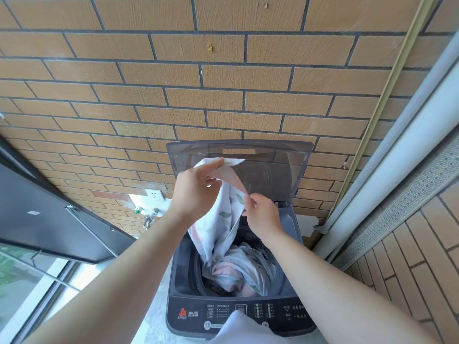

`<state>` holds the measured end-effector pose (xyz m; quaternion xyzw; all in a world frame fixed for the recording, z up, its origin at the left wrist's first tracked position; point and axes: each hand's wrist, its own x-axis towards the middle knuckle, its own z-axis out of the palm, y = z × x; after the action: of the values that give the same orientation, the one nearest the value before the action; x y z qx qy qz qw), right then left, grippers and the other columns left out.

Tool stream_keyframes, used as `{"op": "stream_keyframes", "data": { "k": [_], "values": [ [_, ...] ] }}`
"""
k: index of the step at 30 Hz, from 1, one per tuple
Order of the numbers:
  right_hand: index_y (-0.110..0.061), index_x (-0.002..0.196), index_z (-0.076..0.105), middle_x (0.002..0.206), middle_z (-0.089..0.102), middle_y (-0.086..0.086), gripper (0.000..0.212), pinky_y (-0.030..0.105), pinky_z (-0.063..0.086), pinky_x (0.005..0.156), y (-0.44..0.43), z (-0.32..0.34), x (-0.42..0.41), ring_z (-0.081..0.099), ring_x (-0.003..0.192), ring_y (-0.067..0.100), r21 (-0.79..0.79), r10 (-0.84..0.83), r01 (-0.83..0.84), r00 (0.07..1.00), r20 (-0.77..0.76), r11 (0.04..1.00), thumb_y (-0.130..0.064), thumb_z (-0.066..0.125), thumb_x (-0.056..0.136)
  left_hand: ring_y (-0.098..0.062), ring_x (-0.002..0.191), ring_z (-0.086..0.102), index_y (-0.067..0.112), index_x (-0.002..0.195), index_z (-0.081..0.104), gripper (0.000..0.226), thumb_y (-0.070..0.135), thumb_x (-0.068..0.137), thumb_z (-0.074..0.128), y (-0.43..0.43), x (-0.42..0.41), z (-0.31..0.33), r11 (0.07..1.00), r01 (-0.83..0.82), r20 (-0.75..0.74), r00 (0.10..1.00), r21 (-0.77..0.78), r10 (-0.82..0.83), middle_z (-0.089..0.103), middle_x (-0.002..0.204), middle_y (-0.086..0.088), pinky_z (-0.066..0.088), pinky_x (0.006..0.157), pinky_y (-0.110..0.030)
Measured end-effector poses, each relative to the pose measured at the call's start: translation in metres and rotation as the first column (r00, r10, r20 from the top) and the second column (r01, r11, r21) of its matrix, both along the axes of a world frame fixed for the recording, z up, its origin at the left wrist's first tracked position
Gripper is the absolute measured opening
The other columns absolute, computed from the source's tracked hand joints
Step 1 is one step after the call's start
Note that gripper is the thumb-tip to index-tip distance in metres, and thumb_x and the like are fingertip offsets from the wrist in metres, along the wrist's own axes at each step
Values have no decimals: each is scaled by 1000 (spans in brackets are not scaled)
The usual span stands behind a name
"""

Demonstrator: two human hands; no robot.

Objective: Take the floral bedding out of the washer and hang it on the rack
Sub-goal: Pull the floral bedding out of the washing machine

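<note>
Floral bedding (224,219) hangs partly out of the washer (188,315); our left hand (196,192) pinches its corner high, right hand (262,213) pinches an edge, probably untangling.

At six o'clock, the control panel (248,302) of the washer (182,264) carries a red flame logo (182,312), "CHIGO" and "志高" at its nine o'clock end; its other print is too small to read.

white floral bedding (224,234) with green leaves, dark grey washer (181,281), tan brick wall (173,75)
</note>
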<state>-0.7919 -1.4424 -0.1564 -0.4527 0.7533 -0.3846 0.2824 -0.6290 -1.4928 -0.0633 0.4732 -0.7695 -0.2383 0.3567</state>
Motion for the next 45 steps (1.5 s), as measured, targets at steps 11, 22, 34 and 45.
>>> {"op": "stream_keyframes", "data": {
  "k": [11, 22, 34, 45],
  "values": [
    [-8, 83, 55, 68, 50, -4, 37, 30, 36, 57, -8, 82, -22, 45, 60, 11, -285, -5, 15, 999, 38, 958, -38, 49, 103, -24, 100, 55, 12, 99, 67, 20, 30, 96, 62, -16, 5, -25, 981, -170, 133, 974, -92, 181, 61, 103, -8, 44, 87, -33],
    [-21, 86, 61, 70, 64, -7, 19, 20, 34, 50, 2, 53, -32, 48, 56, 13, -135, 208, -219, 974, -89, 966, -37, 72, 90, -29, 65, 51, 0, 87, 51, 36, 31, 87, 69, -6, -6, -16, 943, -52, -224, 966, 329, 132, 56, 76, -21, 48, 60, -48],
    [1, 77, 59, 66, 50, 9, 23, 37, 40, 60, 8, -4, -52, 45, 68, 17, 169, -96, 74, 988, 124, 983, -21, 57, 83, -2, 65, 51, 32, 100, 60, 41, 18, 71, 84, -5, -13, -1, 984, 46, -31, 999, 170, -41, 59, 86, 12, 37, 54, -11],
    [-13, 60, 39, 58, 21, -1, 38, 30, 18, 48, 13, 57, -48, 24, 55, 15, -82, -15, 33, 979, 205, 996, -24, 68, 81, -8, 56, 45, 47, 129, 60, 34, 37, 97, 63, 2, -14, -9, 905, 291, -81, 957, 311, -280, 61, 63, 9, 43, 59, -20]
  ]
}}
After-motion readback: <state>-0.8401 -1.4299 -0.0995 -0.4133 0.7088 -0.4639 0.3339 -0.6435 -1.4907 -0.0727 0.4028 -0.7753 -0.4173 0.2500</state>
